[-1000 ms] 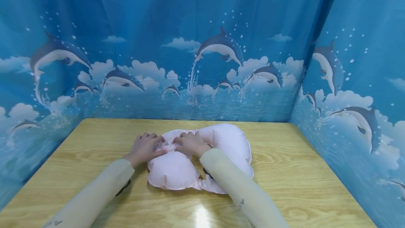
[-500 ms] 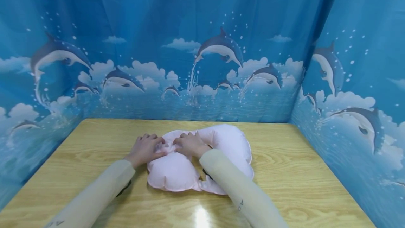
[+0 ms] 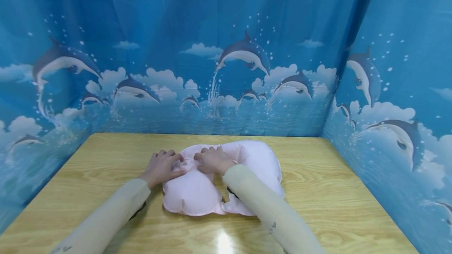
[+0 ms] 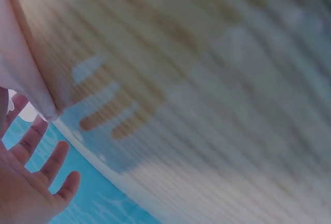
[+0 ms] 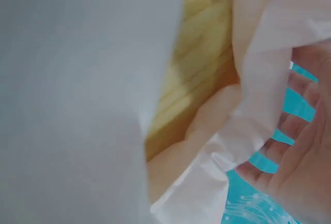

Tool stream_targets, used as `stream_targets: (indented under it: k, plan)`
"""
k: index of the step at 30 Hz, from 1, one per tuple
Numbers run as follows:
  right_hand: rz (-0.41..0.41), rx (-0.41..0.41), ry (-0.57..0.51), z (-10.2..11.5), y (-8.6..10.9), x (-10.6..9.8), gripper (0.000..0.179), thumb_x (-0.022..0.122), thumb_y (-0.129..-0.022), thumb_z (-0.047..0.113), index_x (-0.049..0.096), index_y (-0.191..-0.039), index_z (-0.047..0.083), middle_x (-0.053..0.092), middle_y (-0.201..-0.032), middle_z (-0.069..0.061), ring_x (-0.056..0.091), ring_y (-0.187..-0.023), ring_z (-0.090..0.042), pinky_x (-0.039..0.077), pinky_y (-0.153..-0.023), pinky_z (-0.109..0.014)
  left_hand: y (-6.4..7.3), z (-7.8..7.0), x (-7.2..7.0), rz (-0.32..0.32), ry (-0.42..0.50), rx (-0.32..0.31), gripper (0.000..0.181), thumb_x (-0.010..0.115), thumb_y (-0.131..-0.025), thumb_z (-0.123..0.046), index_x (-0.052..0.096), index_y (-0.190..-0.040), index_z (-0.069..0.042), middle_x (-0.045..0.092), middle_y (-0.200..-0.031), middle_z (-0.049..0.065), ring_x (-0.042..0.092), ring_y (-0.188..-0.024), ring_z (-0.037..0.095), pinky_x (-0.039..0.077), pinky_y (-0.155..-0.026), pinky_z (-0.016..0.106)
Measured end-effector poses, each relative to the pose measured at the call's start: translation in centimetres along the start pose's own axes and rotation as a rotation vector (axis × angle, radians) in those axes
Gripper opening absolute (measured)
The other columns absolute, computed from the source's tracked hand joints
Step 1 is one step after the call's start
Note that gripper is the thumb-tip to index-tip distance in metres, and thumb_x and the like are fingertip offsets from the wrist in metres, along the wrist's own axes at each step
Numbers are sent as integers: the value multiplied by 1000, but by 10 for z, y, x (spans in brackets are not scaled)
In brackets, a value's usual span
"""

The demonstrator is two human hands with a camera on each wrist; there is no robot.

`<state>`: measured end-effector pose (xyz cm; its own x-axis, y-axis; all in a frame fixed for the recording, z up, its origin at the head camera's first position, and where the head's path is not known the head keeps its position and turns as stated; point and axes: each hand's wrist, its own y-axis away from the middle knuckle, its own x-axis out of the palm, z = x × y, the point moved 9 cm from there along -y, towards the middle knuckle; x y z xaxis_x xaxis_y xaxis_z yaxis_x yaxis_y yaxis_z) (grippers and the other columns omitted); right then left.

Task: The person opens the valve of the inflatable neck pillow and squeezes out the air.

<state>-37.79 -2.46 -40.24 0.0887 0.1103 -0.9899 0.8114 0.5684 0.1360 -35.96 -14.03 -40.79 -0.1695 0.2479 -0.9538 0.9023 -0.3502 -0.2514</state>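
A pale pink, puffy cushion point(image 3: 194, 193) with seamed, gathered edges lies on the table. It bends round a gap where the wood shows. My left hand point(image 3: 162, 167) grips its left upper part, thumb and index finger on either side of a crumpled patch. In the left wrist view, the other fingers point(image 4: 54, 162) spread loosely beside the pink edge. The right hand point(image 3: 213, 160) holds the crumpled part just right of the left one, its forearm crossing over the cushion. In the right wrist view, its fingers point(image 5: 282, 141) lie behind the pink fabric; the fingertips are partly hidden.
The wood-grain table point(image 3: 328, 199) extends around the cushion on all sides. Blue curtains point(image 3: 183, 22) printed with dolphins and clouds hang behind it and at both sides. A bright light reflection shows near the table's front.
Both hands stay almost in place on the cushion. Its lower left edge and upper right edge have shifted very slightly downward in the head view.
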Motion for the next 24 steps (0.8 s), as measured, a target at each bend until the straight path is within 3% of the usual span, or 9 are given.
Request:
stream_targets:
  k: [8,14,24]
  plan:
    - [14,14,-20,-8,11,-20,43,52,-91,37,47,-133,26,51,-131,-3,47,-120,-27,33,-101,-51,1,0,2,32,-7,-15,36,65,-76,-54,63,-97,-24,59,-98,3,52,-92,31,39,-77,53]
    - [38,25,-88,-20,30,-41,49,52,-91,36,42,-137,22,44,-139,-6,41,-127,-29,28,-105,-53,0,3,5,52,-1,-29,38,64,-76,-55,62,-99,-25,59,-100,3,52,-93,31,38,-78,54]
    - [-44,90,-178,-62,64,-52,52,54,-90,40,42,-137,21,40,-142,-6,36,-130,-32,24,-105,-55,-1,3,4,44,6,-19,38,64,-77,-54,62,-100,-24,59,-101,3,52,-95,32,38,-78,53]
